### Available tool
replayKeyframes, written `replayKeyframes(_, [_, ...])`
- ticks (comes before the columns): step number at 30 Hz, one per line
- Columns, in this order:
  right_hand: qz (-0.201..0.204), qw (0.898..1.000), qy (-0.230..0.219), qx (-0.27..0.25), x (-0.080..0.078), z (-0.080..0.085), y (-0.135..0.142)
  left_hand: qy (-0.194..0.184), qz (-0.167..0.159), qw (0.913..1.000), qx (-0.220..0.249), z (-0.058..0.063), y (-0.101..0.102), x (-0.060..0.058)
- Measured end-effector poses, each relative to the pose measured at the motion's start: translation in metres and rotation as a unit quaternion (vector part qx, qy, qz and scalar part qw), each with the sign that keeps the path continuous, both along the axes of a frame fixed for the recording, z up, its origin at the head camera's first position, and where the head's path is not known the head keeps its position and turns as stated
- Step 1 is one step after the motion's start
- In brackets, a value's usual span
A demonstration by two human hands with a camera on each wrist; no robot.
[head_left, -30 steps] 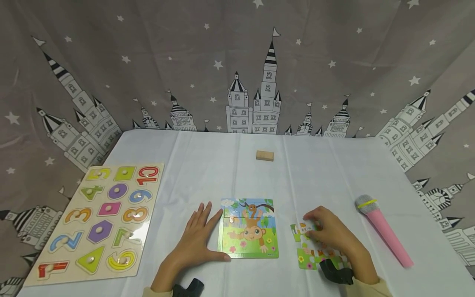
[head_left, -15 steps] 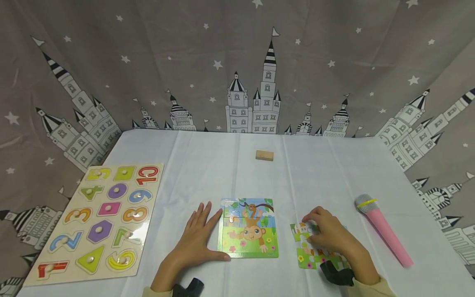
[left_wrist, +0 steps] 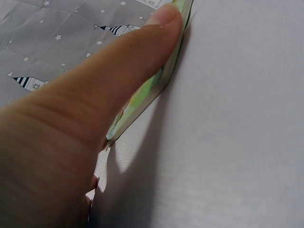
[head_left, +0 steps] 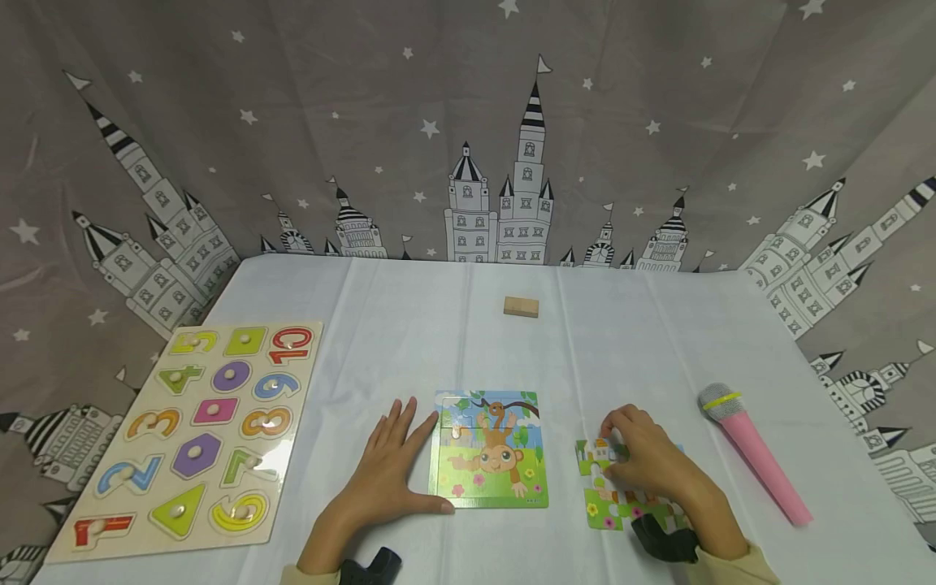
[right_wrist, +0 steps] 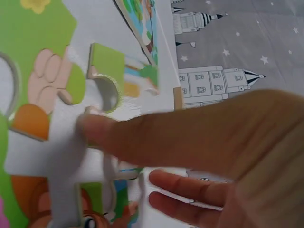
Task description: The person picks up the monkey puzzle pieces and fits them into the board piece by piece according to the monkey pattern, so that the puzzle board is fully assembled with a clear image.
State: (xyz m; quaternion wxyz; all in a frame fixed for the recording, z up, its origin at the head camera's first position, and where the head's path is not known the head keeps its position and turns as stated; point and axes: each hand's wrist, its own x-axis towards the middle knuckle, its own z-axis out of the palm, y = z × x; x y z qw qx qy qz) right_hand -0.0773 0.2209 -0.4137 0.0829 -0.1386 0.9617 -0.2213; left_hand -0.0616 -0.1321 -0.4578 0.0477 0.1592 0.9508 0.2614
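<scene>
A square jigsaw puzzle [head_left: 494, 483] with a monkey picture lies flat in the middle of the table. My left hand [head_left: 386, 475] rests at its left side with fingers spread, the thumb [left_wrist: 161, 35] against the board's near edge. To the right, several loose puzzle pieces [head_left: 604, 512] lie partly under my right hand [head_left: 651, 459]. Its thumb and index finger are bent around a puzzle piece [head_left: 587, 461] with green and a little house on it. In the right wrist view the thumb [right_wrist: 111, 133] touches this puzzle piece [right_wrist: 105, 59], and two other fingers stay off it.
A wooden number and shape board [head_left: 168, 475] lies at the left. Toward the back is a small wooden block [head_left: 522, 307]. A pink toy microphone [head_left: 764, 463] lies right of my right hand. A grey castle-print cloth [head_left: 351, 97] hangs behind the white table [head_left: 409, 325].
The little-house puzzle piece has shifted slightly to the right with my right thumb and index finger. My left hand and the monkey puzzle have stayed put.
</scene>
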Motion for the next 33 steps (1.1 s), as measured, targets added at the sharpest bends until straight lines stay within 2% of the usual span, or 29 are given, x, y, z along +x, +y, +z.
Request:
replayKeyframes(5, [0.0, 1.0, 0.012, -0.027, 0.0, -0.003, 0.001, 0.009, -0.002, 1.0, -0.002, -0.001, 0.0, 0.0])
replayKeyframes(10, [-0.007, 0.997, -0.021, -0.073, -0.001, -0.003, 0.0, 0.006, -0.001, 1.0, -0.002, 0.0, 0.0, 0.0])
replayKeyframes(14, [-0.014, 0.995, -0.029, -0.096, -0.001, -0.006, -0.001, 0.002, 0.0, 1.0, -0.001, 0.001, 0.0, 0.0])
replayKeyframes(33, [-0.037, 0.985, 0.016, -0.165, 0.0, -0.02, -0.002, 0.002, -0.001, 1.0, -0.004, 0.001, 0.0, 0.0])
